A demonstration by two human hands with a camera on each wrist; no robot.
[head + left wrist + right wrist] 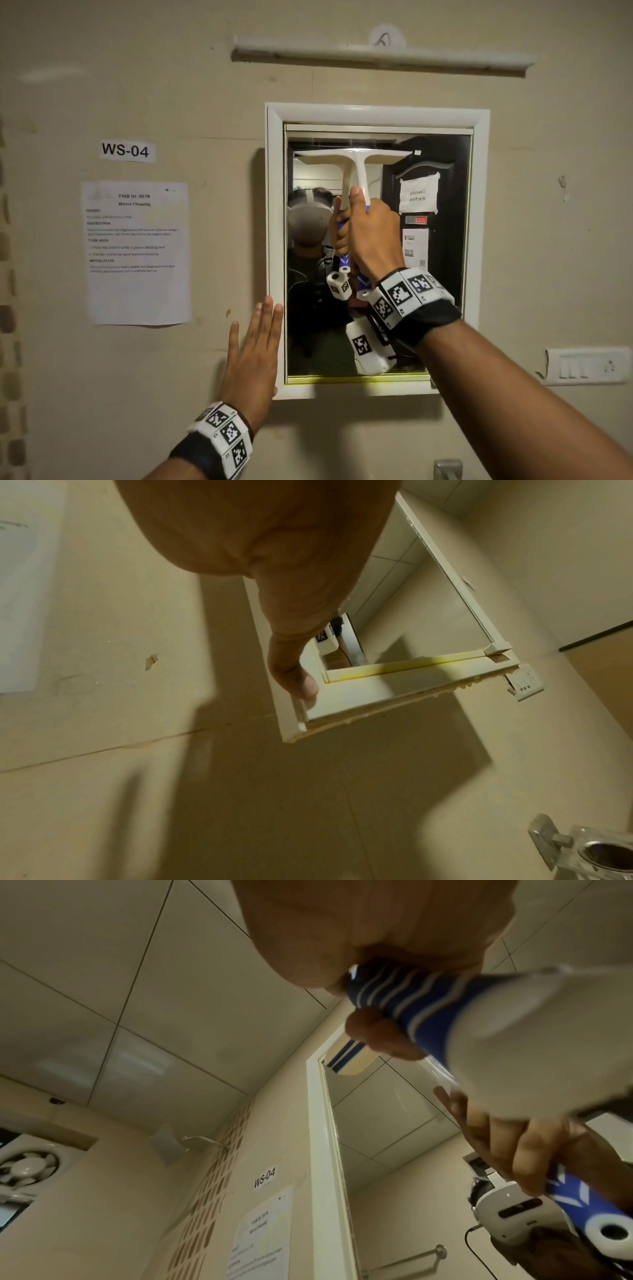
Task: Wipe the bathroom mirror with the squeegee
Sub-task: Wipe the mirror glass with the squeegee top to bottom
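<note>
- Your right hand [371, 236] wraps its grip round the blue-and-white handle of the squeegee [356, 162], thumb along the shaft.
- The blade sits across the upper part of the mirror [435, 308].
- Your left hand [255, 356] lies flat, fingers straight, at the mirror frame [275, 205], lower left.

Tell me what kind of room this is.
Most likely a bathroom set up as a test station: a framed mirror on a tiled wall, an exhaust fan, a shower head, plus a "WS-04" label and a task sheet.
</note>
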